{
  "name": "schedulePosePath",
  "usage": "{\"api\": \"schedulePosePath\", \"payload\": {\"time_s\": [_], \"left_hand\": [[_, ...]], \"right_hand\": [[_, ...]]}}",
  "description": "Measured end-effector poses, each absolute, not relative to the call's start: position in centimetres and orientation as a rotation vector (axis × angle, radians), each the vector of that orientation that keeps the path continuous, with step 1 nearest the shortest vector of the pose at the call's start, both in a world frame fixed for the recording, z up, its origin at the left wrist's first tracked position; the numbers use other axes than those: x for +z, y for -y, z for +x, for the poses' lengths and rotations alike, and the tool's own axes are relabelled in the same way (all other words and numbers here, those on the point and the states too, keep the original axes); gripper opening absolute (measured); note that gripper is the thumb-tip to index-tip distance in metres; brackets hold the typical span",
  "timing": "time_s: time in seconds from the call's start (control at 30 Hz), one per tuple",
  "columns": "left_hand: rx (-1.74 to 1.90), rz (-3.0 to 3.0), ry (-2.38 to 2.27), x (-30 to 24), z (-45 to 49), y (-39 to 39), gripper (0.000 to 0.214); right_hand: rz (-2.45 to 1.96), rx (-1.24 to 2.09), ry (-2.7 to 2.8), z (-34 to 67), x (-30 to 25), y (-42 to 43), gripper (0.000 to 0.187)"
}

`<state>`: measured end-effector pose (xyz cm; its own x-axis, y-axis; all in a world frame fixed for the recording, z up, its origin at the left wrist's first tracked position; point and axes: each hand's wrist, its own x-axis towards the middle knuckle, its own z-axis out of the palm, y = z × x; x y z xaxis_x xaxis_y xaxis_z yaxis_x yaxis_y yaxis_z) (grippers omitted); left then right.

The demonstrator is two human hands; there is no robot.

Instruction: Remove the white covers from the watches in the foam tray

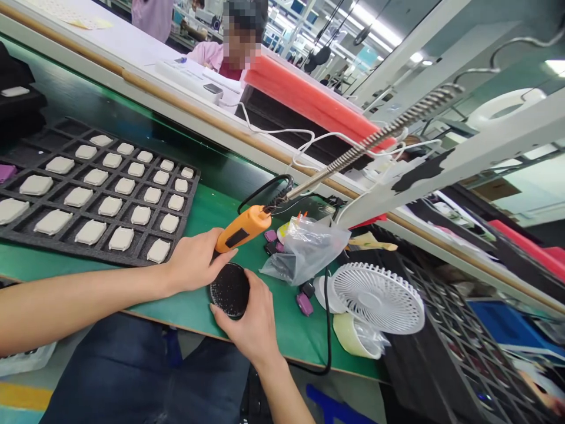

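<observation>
My left hand [197, 259] is wrapped round an orange electric screwdriver [245, 227], which hangs from a coiled spring [375, 141]. The screwdriver leans with its lower end toward a round black dish [230, 290] near the table's front edge. Many tiny light specks, too small to name, lie in the dish. Curved around the dish's right side, my right hand [256, 318] grips its rim between thumb and fingers. The screwdriver's tip is hidden behind my left hand. To the left, a black foam tray [136, 247] holds several off-white square parts [122, 238] in its compartments.
A clear plastic bag [304, 247], small purple parts [304, 304], a white fan [379, 297] and a tape roll [355, 335] stand right of my hands on the green table [247, 377]. A black cable [328, 318] hangs beside the fan. A person [233, 47] sits across the bench.
</observation>
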<state>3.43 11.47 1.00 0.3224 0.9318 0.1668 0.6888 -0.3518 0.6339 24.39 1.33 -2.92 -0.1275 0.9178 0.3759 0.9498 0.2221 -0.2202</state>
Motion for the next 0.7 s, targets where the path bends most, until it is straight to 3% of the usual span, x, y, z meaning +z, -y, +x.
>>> {"api": "schedulePosePath", "payload": {"time_s": [0.17, 0.7], "left_hand": [[0.748, 2.136, -1.445, 1.1, 3.3, -11.4, 0.053], [0.814, 2.094, -1.553, 1.2, 2.9, -11.5, 0.061]], "right_hand": [[-1.726, -0.109, 1.974, 23.3, -2.9, -1.4, 0.098], [-1.735, -0.122, 1.872, 22.2, -2.1, -0.8, 0.093]]}}
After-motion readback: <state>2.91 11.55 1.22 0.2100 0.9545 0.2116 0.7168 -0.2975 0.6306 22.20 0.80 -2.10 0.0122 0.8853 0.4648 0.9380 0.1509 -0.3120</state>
